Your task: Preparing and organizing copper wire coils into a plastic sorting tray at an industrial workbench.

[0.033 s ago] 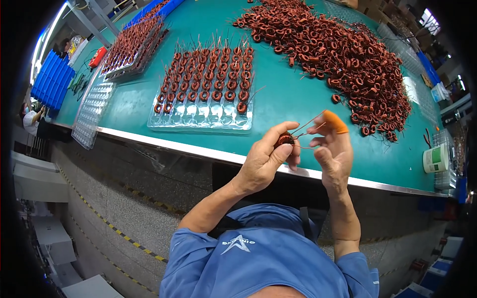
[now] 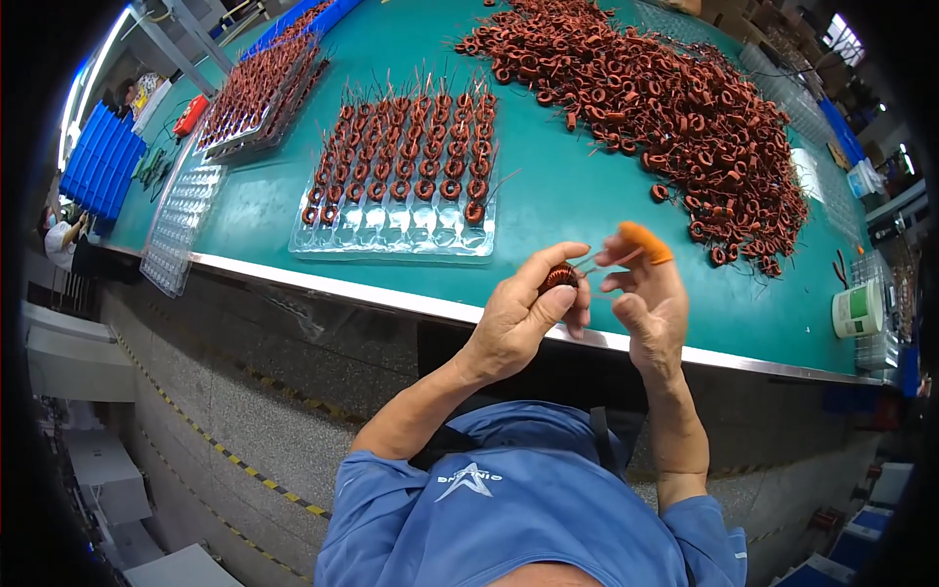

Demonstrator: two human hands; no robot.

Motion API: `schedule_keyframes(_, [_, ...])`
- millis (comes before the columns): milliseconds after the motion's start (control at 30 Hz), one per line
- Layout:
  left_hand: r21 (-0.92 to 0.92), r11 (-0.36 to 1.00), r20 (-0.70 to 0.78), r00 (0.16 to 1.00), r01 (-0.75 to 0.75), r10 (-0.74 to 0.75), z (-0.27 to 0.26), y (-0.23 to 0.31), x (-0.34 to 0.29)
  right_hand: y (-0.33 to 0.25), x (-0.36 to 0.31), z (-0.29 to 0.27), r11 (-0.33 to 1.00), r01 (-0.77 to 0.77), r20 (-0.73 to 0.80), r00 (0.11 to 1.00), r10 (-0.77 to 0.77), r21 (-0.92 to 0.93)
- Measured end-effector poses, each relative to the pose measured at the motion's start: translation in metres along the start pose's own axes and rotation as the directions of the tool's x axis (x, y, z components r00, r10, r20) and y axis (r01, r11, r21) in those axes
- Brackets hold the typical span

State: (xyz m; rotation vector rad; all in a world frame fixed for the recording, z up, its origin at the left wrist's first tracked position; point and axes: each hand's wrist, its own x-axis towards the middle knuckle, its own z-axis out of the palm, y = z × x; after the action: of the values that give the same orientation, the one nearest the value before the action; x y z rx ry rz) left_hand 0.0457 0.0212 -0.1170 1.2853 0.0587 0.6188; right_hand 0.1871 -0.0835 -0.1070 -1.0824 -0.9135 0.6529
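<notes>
Between thumb and fingers, my left hand [image 2: 518,311] grips a copper-wound toroid coil [image 2: 558,279] just above the table's front edge. The coil's wire leads [image 2: 587,262] stick out to the right, toward my other hand. My right hand [image 2: 653,298] is beside those leads, thumb and fingers apart. An orange finger cot [image 2: 644,242] covers one of its fingertips. Slight blur hides whether a fingertip touches a lead. Beyond my left hand lies a clear plastic tray [image 2: 391,241] with rows of upright coils [image 2: 403,147]; its nearest row is mostly bare.
A large heap of loose coils [image 2: 665,108] spreads over the green table [image 2: 558,186] at the far right. Stacked filled trays [image 2: 256,98] stand far left, near a blue crate [image 2: 103,161]. A white tub [image 2: 858,311] sits at the right edge.
My right hand has shifted slightly left and its orange-capped finger has dipped toward the leads. The left hand holds the coil in the same place.
</notes>
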Motion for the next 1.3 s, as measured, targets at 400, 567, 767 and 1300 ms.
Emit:
schedule_keyframes(400, [-0.412,0.878,-0.012,0.962,0.242,-0.271,0.003,-0.008,-0.006,0.009,-0.005,0.003,1.0,-0.023,0.047,0.999,0.023,0.008])
schedule_keyframes(567, [-0.3,0.926,-0.165,0.943,0.23,-0.287,0.008,-0.014,-0.005,0.013,0.0,0.006,0.991,-0.069,-0.06,0.996,0.063,-0.116])
schedule_keyframes(767, [-0.142,0.977,-0.242,0.952,0.158,-0.189,0.006,-0.02,0.0,0.022,0.004,0.004,0.991,-0.126,-0.086,0.989,0.122,-0.043])
schedule_keyframes(1300, [0.468,0.884,-0.435,0.868,-0.008,0.239,-0.109,0.056,-0.042,0.01,0.009,-0.052,0.936,-0.181,-0.245,0.964,0.107,-0.303])
